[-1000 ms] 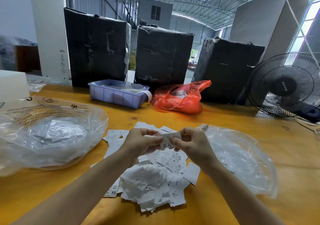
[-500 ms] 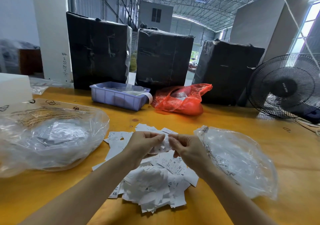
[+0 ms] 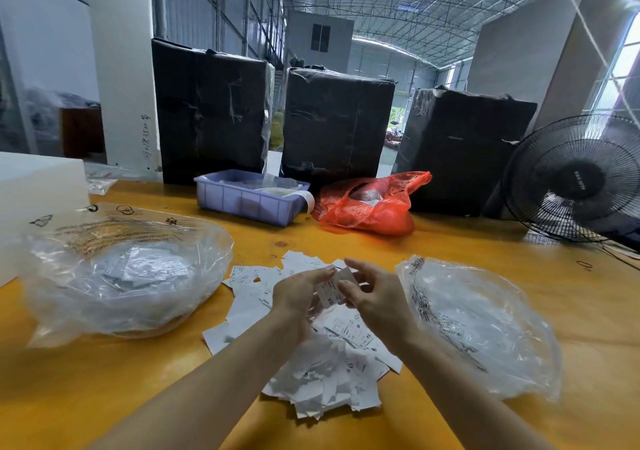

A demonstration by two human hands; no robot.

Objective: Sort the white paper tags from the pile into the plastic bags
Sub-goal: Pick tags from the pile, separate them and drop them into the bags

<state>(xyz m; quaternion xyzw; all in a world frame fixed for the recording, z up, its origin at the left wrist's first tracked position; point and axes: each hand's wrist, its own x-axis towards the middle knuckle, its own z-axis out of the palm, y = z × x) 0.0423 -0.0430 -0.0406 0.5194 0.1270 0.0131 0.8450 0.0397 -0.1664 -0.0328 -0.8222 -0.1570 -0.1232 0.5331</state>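
A white paper tag (image 3: pixel 335 287) marked XS is pinched between both hands above the pile, its long axis tilted, running from lower left near the left palm up toward the right fingertips, printed face toward the camera. The left hand (image 3: pixel 298 294) holds its lower end with thumb and curled fingers; the right hand (image 3: pixel 375 295) pinches its upper edge, the two hands close together with the tag bridging them. Directly beneath and toward the person lies the pile of tags (image 3: pixel 322 356), scattered flat on the yellow table (image 3: pixel 104 390). Just right of the right hand sits a clear plastic bag (image 3: pixel 485 328); well left of the left hand is a larger clear bag (image 3: pixel 117 276) holding tags. Beyond the hands stand a purple bin (image 3: pixel 247 196), a red bag (image 3: pixel 370 203) and a fan (image 3: pixel 575 179).
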